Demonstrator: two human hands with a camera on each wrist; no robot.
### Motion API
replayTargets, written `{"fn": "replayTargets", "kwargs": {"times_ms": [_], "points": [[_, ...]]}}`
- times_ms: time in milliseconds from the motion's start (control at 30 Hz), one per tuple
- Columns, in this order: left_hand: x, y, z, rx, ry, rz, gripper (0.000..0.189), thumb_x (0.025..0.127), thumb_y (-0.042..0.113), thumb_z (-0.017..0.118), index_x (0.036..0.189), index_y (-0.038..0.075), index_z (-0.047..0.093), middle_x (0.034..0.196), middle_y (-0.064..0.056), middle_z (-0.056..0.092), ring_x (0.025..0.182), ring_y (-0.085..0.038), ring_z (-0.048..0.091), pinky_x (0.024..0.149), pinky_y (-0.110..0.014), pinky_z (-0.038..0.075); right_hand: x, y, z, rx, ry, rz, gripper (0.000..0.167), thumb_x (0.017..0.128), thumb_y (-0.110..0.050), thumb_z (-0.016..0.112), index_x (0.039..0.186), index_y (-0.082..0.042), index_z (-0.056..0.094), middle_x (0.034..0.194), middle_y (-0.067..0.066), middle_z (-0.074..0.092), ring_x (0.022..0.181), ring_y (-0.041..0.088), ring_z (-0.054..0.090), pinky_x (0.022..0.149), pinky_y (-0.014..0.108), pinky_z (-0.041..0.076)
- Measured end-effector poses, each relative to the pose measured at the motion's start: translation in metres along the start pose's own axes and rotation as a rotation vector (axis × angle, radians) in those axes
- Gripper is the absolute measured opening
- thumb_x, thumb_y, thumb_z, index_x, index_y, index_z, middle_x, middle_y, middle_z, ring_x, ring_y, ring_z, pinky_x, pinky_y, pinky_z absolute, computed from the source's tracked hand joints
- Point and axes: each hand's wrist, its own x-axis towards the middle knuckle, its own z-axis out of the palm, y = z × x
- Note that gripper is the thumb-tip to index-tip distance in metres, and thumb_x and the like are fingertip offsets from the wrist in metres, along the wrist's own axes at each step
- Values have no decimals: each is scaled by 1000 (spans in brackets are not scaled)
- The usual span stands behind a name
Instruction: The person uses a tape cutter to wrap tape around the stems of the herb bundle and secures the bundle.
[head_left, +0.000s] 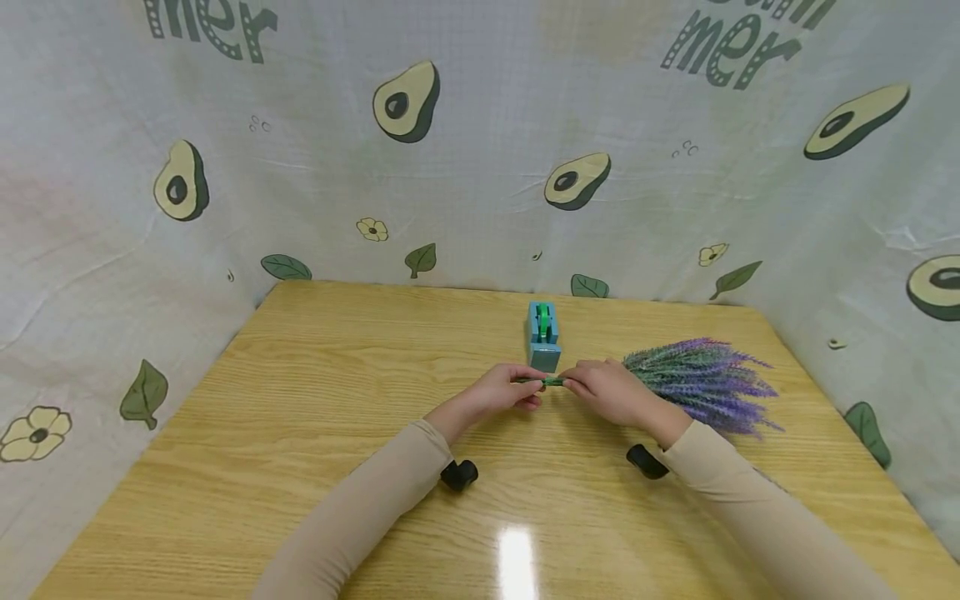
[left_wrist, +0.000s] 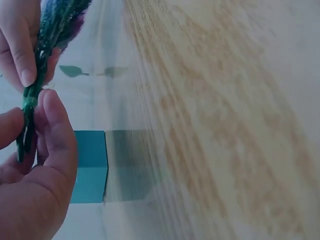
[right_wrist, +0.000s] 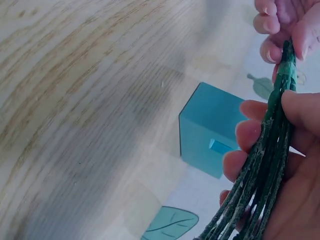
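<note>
A bunch of artificial lavender (head_left: 705, 383) with purple tips lies to the right, its green stems (right_wrist: 262, 160) gathered together. My right hand (head_left: 606, 389) holds the stems, thumb on one side and curled fingers on the other. My left hand (head_left: 504, 387) pinches the stem ends between thumb and fingers. Between the two hands, a band of green tape (right_wrist: 286, 69) wraps the stems near their ends. Just beyond the hands stands a blue tape dispenser (head_left: 544, 358) with a green roll (head_left: 543, 320) in it.
The wooden table (head_left: 360, 358) reaches back to a hanging cloth (head_left: 480, 192) printed with avocados and leaves. Black wrist devices (head_left: 459, 476) sit below both forearms. A bright light reflection shows on the table near the front.
</note>
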Motion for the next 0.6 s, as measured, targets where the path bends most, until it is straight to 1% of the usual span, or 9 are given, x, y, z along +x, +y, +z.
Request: {"fn": "replayTargets", "kwargs": {"times_ms": [67, 133, 200, 300, 467, 533, 600], "points": [[0, -1, -1, -19, -23, -4, 28, 97, 7, 49, 122, -2, 58, 107, -17, 60, 83, -17, 64, 76, -30, 54, -1, -1, -1, 4, 12, -2, 26, 97, -18, 51, 114, -6, 66, 82, -5, 56, 66, 10, 48, 64, 35, 33], [1, -2, -2, -48, -38, -9, 29, 97, 7, 49, 122, -4, 57, 105, -19, 61, 82, -16, 63, 77, -29, 54, -2, -2, -1, 12, 21, -6, 25, 97, -17, 52, 115, -6, 66, 78, -7, 52, 63, 8, 42, 63, 33, 29], [1, -3, -3, -78, -50, -19, 29, 97, 7, 49, 122, -4, 57, 105, -21, 61, 83, -16, 63, 78, -30, 54, -2, -2, -1, 19, 29, -12, 25, 96, -17, 52, 115, -6, 66, 76, -8, 50, 60, 8, 39, 62, 32, 26], [1, -3, -5, -95, -63, -37, 28, 97, 7, 50, 120, -6, 58, 105, -22, 61, 83, -16, 63, 79, -30, 53, -3, -1, -1, 13, 47, -34, 25, 95, -14, 54, 115, -5, 66, 74, -8, 48, 58, 9, 35, 60, 31, 23], [1, -4, -5, -47, -61, -72, 26, 96, 7, 51, 114, -8, 61, 99, -18, 64, 79, -13, 61, 77, -28, 53, -4, -2, 0, 6, 63, -80, 25, 92, -11, 58, 115, -3, 66, 72, -6, 47, 54, 7, 33, 52, 25, 27], [1, -5, -6, -1, -42, -75, 24, 96, 10, 53, 109, -8, 63, 94, -16, 65, 76, -12, 60, 75, -28, 54, -4, -3, 1, 5, 66, -88, 26, 91, -10, 60, 116, -3, 66, 71, -5, 47, 53, 7, 33, 49, 23, 29], [1, -6, -6, 41, -10, -75, 24, 95, 12, 55, 104, -8, 66, 89, -13, 65, 73, -12, 59, 72, -27, 54, -4, -3, 2, 10, 65, -88, 27, 91, -9, 60, 116, -3, 66, 72, -5, 47, 53, 6, 33, 47, 22, 29]]}}
